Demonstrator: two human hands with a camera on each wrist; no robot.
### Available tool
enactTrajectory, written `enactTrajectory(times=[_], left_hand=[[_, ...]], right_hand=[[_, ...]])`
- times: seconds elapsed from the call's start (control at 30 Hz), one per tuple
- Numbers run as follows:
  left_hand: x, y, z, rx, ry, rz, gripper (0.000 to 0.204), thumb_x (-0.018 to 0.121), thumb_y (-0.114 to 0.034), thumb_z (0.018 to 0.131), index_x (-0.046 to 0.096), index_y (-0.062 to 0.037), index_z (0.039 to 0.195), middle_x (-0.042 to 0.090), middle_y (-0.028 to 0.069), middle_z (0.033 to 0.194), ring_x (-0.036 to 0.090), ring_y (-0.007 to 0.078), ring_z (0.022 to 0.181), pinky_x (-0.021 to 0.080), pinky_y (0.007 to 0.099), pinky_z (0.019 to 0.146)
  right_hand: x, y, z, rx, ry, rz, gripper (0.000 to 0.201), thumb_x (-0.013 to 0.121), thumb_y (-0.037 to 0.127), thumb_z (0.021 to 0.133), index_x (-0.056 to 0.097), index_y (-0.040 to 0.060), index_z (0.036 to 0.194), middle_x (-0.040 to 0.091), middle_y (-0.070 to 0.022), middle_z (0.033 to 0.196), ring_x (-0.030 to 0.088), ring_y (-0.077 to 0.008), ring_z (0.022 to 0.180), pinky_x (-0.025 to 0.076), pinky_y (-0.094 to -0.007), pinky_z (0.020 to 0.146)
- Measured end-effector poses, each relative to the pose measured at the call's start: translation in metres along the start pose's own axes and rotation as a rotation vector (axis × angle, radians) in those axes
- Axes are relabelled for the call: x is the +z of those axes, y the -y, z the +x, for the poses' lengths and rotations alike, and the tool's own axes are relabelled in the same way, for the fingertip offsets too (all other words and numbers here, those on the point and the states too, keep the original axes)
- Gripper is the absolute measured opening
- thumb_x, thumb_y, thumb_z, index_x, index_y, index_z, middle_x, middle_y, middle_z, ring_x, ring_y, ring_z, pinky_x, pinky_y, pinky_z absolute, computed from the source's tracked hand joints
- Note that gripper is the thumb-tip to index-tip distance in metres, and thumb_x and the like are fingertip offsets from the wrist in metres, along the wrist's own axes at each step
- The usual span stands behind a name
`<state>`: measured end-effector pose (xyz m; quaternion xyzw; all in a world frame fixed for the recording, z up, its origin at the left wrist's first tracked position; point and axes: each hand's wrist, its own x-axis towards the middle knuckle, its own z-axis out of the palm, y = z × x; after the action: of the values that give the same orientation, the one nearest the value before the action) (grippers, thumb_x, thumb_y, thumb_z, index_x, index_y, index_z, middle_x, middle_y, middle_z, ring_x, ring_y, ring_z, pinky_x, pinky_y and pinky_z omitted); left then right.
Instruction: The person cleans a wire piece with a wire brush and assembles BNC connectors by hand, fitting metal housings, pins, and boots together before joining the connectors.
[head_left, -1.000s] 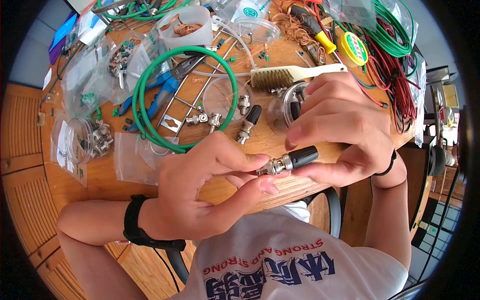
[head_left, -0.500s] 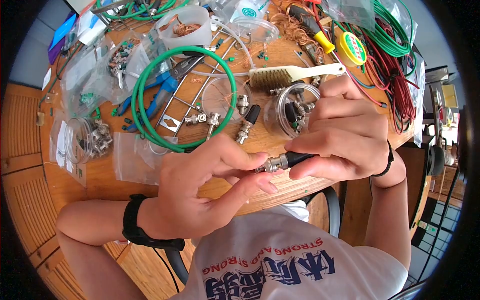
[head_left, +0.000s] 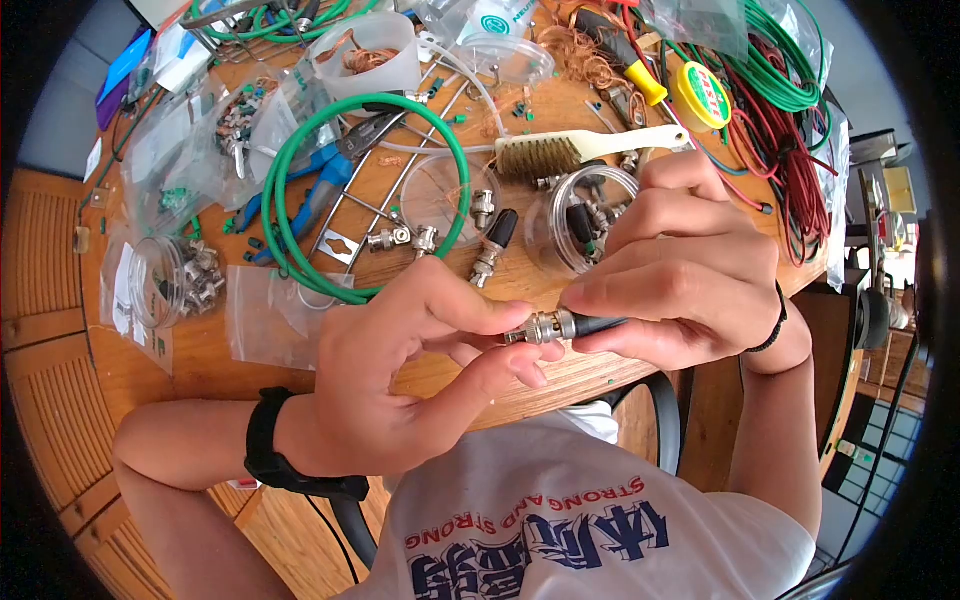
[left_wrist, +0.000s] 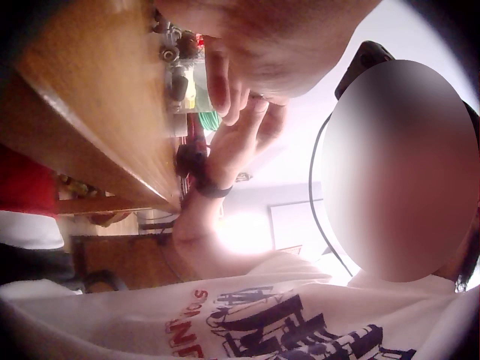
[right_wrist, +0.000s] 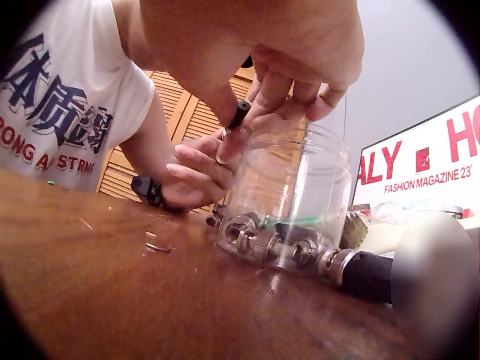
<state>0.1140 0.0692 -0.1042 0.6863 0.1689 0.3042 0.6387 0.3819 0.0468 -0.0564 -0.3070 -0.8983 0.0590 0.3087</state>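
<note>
Low over the table's front edge, a silver BNC connector (head_left: 548, 327) with a black boot lies between the two hands. The left hand (head_left: 395, 370) pinches the metal end with its thumb and fingers. From the other side, the right hand (head_left: 690, 275) grips the black boot between thumb and forefinger, covering most of it. In the right wrist view the dark end of the boot (right_wrist: 240, 112) shows at the right hand's fingers. Behind the right hand stands a clear jar (right_wrist: 289, 169) with several connectors inside. Another black-booted connector (head_left: 494, 248) lies left of the jar.
A coil of green cable (head_left: 276, 205), blue-handled pliers (head_left: 325, 190) and a wire rack sit left of centre. A brush (head_left: 540, 155) lies behind the jar. Farther back are a white tub (head_left: 400, 50), a paste tin (head_left: 705, 97) and red cable (head_left: 800, 195).
The right hand's forefinger has come down and its fingers have closed over the boot. The left hand keeps its pinch on the connector, almost unmoved.
</note>
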Motion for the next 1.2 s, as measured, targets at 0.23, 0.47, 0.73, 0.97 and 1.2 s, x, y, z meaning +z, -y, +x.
enactTrajectory(times=[0.23, 0.47, 0.73, 0.97, 1.2], left_hand=[[0.0, -0.001, 0.0, 0.054, 0.009, 0.047, 0.027, 0.058, 0.018, 0.096, 0.05, 0.0045, 0.118, 0.068, 0.0219, 0.108, 0.078, 0.031, 0.094, 0.061, 0.0267, 0.062], [0.0, 0.001, -0.001, 0.095, 0.026, 0.094, 0.027, 0.059, 0.018, 0.096, 0.05, 0.0049, 0.118, 0.068, 0.0217, 0.105, 0.078, 0.0306, 0.095, 0.061, 0.0266, 0.063], [0.005, -0.003, 0.002, -0.051, -0.092, -0.058, 0.019, 0.066, 0.006, 0.097, 0.056, 0.0039, 0.113, 0.076, 0.0182, 0.098, 0.079, 0.0219, 0.091, 0.061, 0.0254, 0.069], [-0.002, -0.001, 0.004, -0.019, 0.014, -0.038, 0.023, 0.058, 0.01, 0.1, 0.046, -0.0003, 0.117, 0.074, 0.0227, 0.099, 0.078, 0.0268, 0.091, 0.058, 0.025, 0.062], [-0.001, -0.003, 0.004, 0.029, -0.004, 0.047, 0.024, 0.067, 0.01, 0.096, 0.052, 0.0024, 0.113, 0.075, 0.0206, 0.099, 0.078, 0.0236, 0.09, 0.058, 0.0247, 0.063]], right_hand=[[-0.002, 0.005, 0.003, 0.048, 0.042, 0.017, 0.038, 0.086, 0.046, 0.079, 0.078, 0.0103, 0.089, 0.067, 0.0053, 0.075, 0.059, -0.0138, 0.068, 0.038, -0.0327, 0.074], [-0.006, 0.007, 0.002, 0.094, 0.082, -0.04, 0.041, 0.081, 0.053, 0.08, 0.081, 0.0125, 0.086, 0.061, 0.004, 0.075, 0.053, -0.0175, 0.074, 0.038, -0.0332, 0.076], [-0.002, 0.006, 0.007, 0.104, 0.089, 0.032, 0.051, 0.079, 0.056, 0.082, 0.079, 0.0084, 0.101, 0.073, 0.0004, 0.086, 0.06, -0.0201, 0.075, 0.042, -0.0355, 0.078], [-0.001, 0.002, 0.003, 0.0, 0.007, -0.049, 0.038, 0.081, 0.045, 0.086, 0.078, 0.0113, 0.103, 0.075, 0.0044, 0.083, 0.061, -0.0162, 0.075, 0.044, -0.0363, 0.079], [-0.002, 0.008, 0.005, -0.009, 0.016, -0.067, 0.035, 0.079, 0.046, 0.088, 0.079, 0.011, 0.087, 0.072, 0.0063, 0.073, 0.061, -0.0142, 0.073, 0.043, -0.034, 0.078]])
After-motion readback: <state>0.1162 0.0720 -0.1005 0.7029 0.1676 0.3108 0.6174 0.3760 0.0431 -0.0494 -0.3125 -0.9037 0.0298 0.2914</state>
